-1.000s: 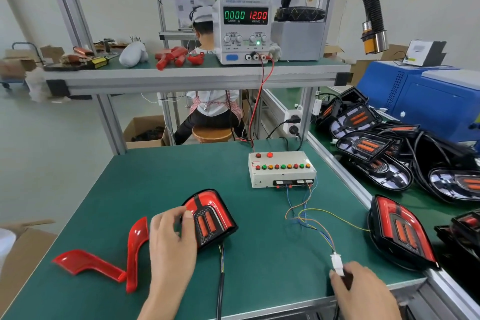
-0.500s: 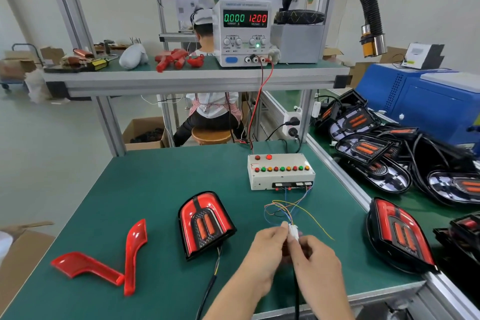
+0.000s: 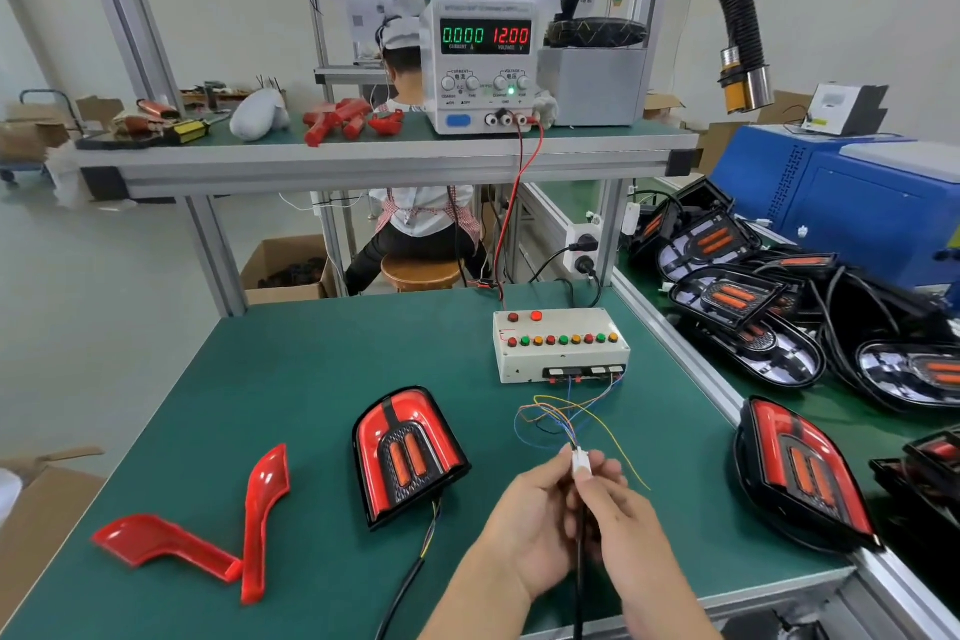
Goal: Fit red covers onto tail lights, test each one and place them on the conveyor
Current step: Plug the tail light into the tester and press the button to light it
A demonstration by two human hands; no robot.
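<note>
A tail light [image 3: 408, 452] with its red cover fitted lies face up in the middle of the green table [image 3: 291, 379]; its black cable trails toward me. My left hand [image 3: 524, 525] and my right hand [image 3: 618, 509] meet just right of it, both pinching a white connector [image 3: 581, 464] whose coloured wires run to the test box [image 3: 561, 343]. A black cable hangs down between my hands. Two loose red covers [image 3: 208, 535] lie at the table's left front.
A power supply [image 3: 480, 62] reading 12.00 V sits on the upper shelf beside red parts. To the right, the conveyor [image 3: 857, 416] carries a covered tail light [image 3: 802, 473] and several uncovered ones. Another person sits behind the bench. A black extraction hose arches overhead.
My left hand left the tail light and moved right to join my right hand. My right hand brought the white connector up from the table's front edge; both now hold it.
</note>
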